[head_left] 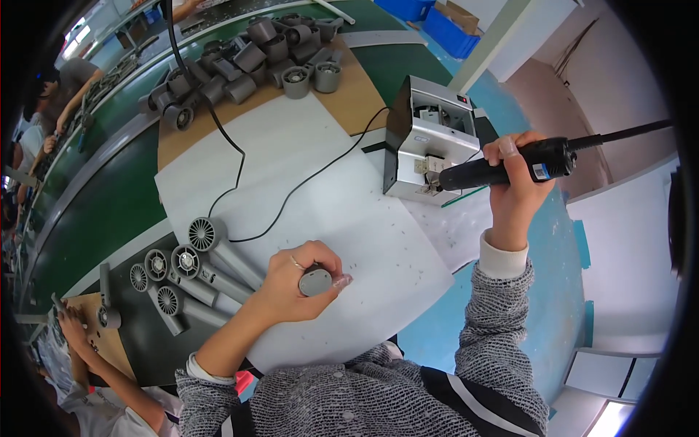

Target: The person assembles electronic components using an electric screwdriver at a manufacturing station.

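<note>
My left hand (287, 288), above the white sheet (349, 211), is closed round a grey rounded part (315, 282). Its flat oval end faces up; my fingers hide the rest, though it resembles a handheld-fan handle. On the right, my right hand (518, 171) grips a black electric screwdriver (473, 175) lying nearly level. The screwdriver's tip is at the front of a silver screw feeder (429, 135); I cannot tell whether they touch. Several grey handheld fans (186, 262) lie left of my left hand, one partly behind it.
Many grey fan parts (247, 62) are heaped on brown board at the back. A black cable (306, 182) crosses the sheet, and another (211, 109) hangs down. A green conveyor (109, 175) runs along the left. A co-worker's hand (73, 328) is at lower left.
</note>
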`<action>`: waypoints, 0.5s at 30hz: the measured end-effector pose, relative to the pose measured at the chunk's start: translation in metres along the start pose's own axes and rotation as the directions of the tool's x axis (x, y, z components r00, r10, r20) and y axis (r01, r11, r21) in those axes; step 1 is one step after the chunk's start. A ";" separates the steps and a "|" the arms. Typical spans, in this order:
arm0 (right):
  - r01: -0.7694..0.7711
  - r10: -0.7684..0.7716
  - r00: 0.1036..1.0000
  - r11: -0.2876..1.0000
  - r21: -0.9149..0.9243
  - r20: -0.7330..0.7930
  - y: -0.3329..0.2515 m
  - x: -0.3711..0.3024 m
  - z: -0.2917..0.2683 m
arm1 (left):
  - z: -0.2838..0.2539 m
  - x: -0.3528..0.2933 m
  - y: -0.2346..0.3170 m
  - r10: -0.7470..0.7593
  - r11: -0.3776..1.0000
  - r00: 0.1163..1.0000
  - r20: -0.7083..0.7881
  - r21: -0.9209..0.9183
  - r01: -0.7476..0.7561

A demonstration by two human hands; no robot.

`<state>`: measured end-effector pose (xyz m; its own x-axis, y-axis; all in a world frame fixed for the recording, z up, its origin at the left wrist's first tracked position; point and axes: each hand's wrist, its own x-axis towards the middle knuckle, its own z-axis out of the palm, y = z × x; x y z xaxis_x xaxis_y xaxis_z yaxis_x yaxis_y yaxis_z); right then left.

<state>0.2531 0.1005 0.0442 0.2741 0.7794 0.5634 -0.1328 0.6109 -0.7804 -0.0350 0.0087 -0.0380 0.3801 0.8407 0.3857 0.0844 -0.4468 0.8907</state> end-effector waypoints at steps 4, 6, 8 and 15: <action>-0.001 0.001 1.000 0.999 -0.036 0.002 0.001 0.000 0.001 | 0.000 0.000 0.000 -0.018 1.000 1.000 -0.009 -0.021 0.017; -0.030 0.029 0.999 0.999 -0.040 -0.015 0.003 0.000 0.002 | 0.000 0.000 0.001 -0.033 0.999 0.999 0.001 -0.029 0.033; -0.017 0.017 1.000 1.000 -0.026 -0.018 0.004 -0.001 -0.002 | -0.001 0.001 0.001 -0.029 0.999 1.000 0.007 -0.029 0.029; -0.005 0.005 0.999 1.000 -0.002 -0.034 0.004 0.000 0.000 | -0.001 -0.002 0.000 -0.058 0.997 0.998 -0.001 -0.041 0.058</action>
<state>0.2522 0.1028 0.0411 0.3055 0.7771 0.5503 -0.1323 0.6070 -0.7836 -0.0369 0.0070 -0.0388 0.3733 0.8658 0.3333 0.0689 -0.3841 0.9207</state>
